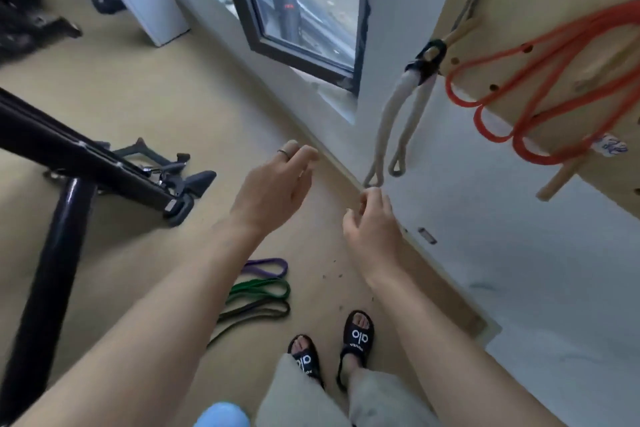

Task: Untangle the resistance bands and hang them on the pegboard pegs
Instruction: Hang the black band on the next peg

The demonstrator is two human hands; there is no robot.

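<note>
A glossy black metal exercise frame [69,163] slants across the left of the view over a smooth tan floor [145,87]. Beside it the left hand [277,184], a thin ring on one finger, is raised with fingers loosely spread and grips nothing. Under the left forearm three flat rubber loop bands lie side by side on the floor: a purple band [270,266], a green band [266,289] and a dark olive band [256,314]. Two feet in black slides [356,340] stand just beside them. The right hand [372,218] is lifted with fingers lightly curled, fingertips touching or just below the lower loop of a pale grey fabric-covered band [388,135]; whether it pinches the loop cannot be told. That band hangs by a black webbing end from a wooden peg [462,29]. Further right, an orange tubular band [540,80] hangs in long loops over the plywood pegboard [554,10], which is mounted on a white wall [519,270] beside a dark-framed window [301,10].
</note>
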